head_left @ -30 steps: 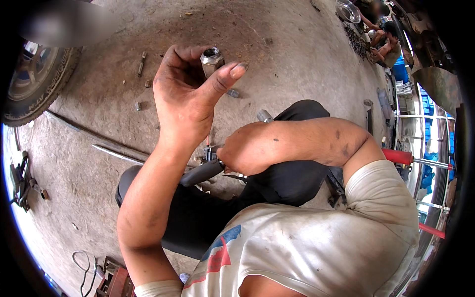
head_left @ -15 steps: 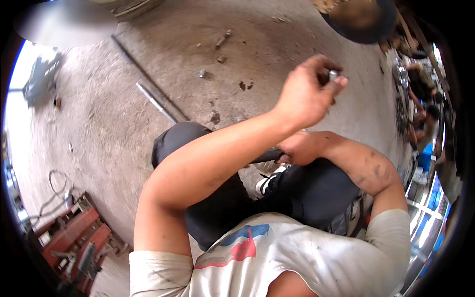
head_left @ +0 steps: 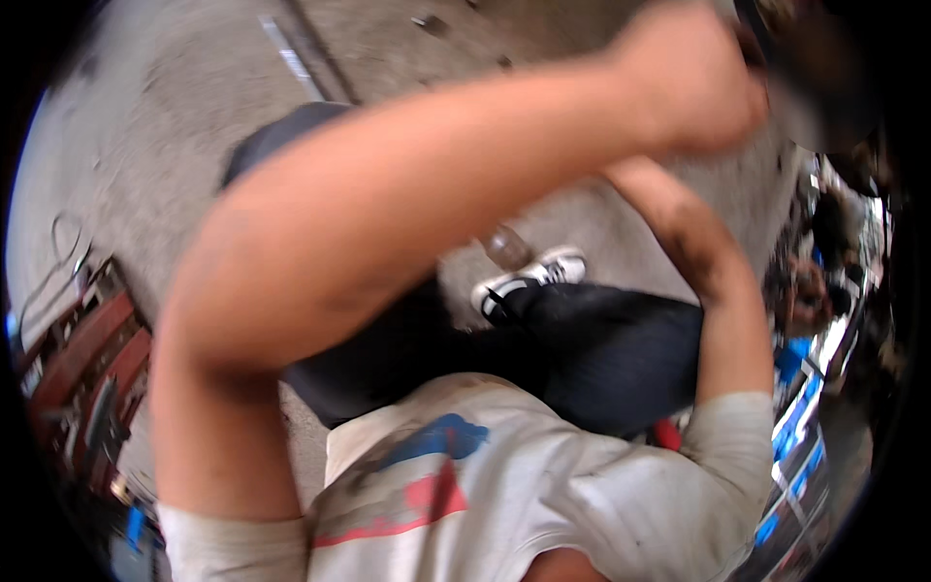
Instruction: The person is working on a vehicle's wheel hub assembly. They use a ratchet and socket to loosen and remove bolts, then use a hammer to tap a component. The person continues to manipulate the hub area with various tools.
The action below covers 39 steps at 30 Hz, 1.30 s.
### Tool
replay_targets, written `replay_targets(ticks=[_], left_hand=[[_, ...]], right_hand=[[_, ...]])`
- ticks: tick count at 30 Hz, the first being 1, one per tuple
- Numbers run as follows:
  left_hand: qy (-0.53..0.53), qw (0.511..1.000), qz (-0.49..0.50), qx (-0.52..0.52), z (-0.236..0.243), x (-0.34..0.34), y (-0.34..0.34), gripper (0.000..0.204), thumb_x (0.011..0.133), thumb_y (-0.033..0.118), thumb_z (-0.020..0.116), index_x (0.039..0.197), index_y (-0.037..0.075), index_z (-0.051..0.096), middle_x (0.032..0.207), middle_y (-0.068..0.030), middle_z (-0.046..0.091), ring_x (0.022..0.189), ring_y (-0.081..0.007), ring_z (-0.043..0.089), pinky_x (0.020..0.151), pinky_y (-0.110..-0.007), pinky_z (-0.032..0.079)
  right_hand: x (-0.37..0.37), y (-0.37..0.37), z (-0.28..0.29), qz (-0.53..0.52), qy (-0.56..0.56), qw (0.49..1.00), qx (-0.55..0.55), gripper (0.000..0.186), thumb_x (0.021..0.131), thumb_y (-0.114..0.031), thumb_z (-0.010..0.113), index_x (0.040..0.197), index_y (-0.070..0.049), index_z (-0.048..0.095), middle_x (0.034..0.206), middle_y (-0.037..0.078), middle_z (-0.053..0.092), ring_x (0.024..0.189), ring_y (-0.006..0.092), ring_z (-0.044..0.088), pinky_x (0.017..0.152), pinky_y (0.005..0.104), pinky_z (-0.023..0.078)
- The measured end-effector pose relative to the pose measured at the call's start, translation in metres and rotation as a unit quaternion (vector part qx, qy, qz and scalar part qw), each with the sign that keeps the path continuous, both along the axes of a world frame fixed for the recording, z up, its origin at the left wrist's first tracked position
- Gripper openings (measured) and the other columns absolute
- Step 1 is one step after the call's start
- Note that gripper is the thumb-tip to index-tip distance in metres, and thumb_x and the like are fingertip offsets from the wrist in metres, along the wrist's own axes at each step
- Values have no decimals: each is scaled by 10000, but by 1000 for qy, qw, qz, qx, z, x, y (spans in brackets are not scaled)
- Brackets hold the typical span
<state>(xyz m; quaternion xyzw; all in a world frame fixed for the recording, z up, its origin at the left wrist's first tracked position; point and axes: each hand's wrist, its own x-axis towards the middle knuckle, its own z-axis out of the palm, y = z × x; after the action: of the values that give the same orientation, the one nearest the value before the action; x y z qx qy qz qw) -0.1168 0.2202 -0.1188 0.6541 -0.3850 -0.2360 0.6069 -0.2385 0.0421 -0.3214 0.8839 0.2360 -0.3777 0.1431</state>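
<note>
My left arm sweeps across the picture from the lower left to the upper right. My left hand (head_left: 690,80) is blurred, curled into a fist near a dark round object (head_left: 824,87). The small metal socket it held is not visible inside the fist. My right forearm (head_left: 713,281) rises from the right shoulder and passes behind the left arm, so my right hand is hidden. A greyish rounded tool end (head_left: 505,246) shows just below the left forearm, above my black and white shoe (head_left: 535,275).
The concrete floor (head_left: 165,145) carries a long metal rod (head_left: 289,50) and small bits at the top. Red machinery and cables (head_left: 82,373) stand at the left edge. Blue and metal clutter (head_left: 805,407) lines the right side.
My left arm has swung up and to the right, now filling the view. The camera has turned, and the right hand with its tool has gone behind the left arm.
</note>
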Motion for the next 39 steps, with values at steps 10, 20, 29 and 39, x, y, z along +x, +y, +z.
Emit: replay_targets(ticks=[10, 20, 29, 39], left_hand=[[-54, 988, 15, 146, -59, 6, 27, 329, 881, 260, 609, 1082, 0, 609, 937, -155, 664, 836, -258, 662, 769, -354, 545], [-110, 952, -41, 284, -118, 8, 42, 350, 912, 298, 567, 1103, 7, 610, 937, -141, 667, 844, -235, 661, 767, -338, 543], [-118, 925, -38, 358, -127, 12, 50, 375, 941, 333, 529, 1121, 14, 610, 937, -129, 669, 851, -213, 660, 766, -323, 542], [-161, 908, -67, 380, -131, 19, 55, 407, 972, 371, 487, 1142, 22, 610, 936, -115, 672, 859, -189, 659, 764, -307, 539]], right_hand=[[10, 20, -55, 40, -44, 996, 67, 176, 825, -196, 598, 920, -112, 720, 1029, 120, 650, 990, 265, 622, 839, 420, 491], [9, 29, -88, 13, 84, 996, 23, 222, 739, -180, 689, 948, -133, 750, 1016, 79, 707, 970, 235, 657, 777, 413, 511], [26, 70, -115, -108, 152, 982, -13, 289, 713, -225, 739, 973, -98, 736, 966, 93, 709, 850, 250, 691, 644, 453, 544], [41, 39, -102, -113, 109, 986, 54, 233, 797, -286, 673, 897, -82, 719, 903, 131, 692, 843, 262, 679, 699, 431, 534]])
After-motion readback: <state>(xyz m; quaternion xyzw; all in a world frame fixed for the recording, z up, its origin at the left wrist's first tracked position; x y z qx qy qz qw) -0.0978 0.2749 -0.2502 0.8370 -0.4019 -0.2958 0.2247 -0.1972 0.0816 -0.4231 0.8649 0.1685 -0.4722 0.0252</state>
